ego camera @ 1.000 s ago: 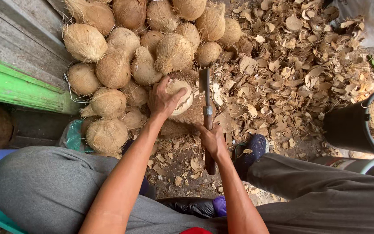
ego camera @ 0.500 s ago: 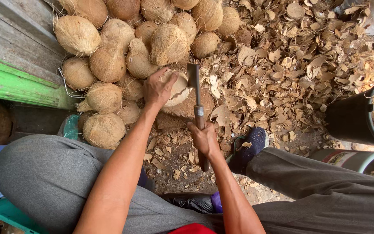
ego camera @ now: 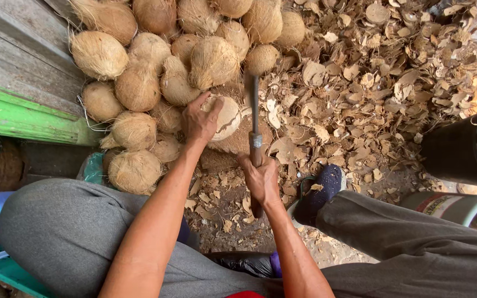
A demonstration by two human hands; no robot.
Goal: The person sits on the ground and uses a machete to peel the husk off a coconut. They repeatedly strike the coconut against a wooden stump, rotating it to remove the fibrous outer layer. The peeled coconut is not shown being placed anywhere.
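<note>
Now the blade [ego camera: 254, 110] stands nearly straight up-frame beside the coconut [ego camera: 224, 117], about as it did half a second ago; a second ago it sat further right with the pile lower in frame. Left hand [ego camera: 200, 121] keeps its place on the coconut, fingers spread and curled over its top-left side, thumb on the pale shaved face, gripping it at frame centre against the pile [ego camera: 167, 60]. Right hand [ego camera: 259, 179] is closed tight round the knife handle, just below and right of the coconut, blade tip blurred near a small nut in the pile. Coconut rests on a stump-like block, partly hidden. Husk chips [ego camera: 371, 83] cover the ground upper right. Black bucket [ego camera: 459, 149] at right edge, green board [ego camera: 23, 118] at left. Dark shoe [ego camera: 318, 193] sits right of the right hand.
</note>
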